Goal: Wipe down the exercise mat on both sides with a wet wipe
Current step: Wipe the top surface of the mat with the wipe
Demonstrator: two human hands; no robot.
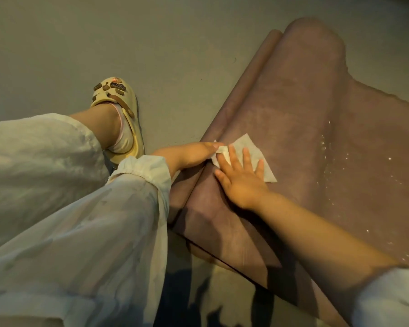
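A plain grey-green floor (57,43) carries everything here. Directly on it lies a mauve exercise mat (293,109), running from the lower right up toward the top right, with its far end curled into a loose roll and a folded layer showing along its left edge. Just left of the mat, a foot in a cream clog (118,107) with brown charms stands on the floor. A small dark speck (234,60) sits on the floor just left of the mat's rolled end.
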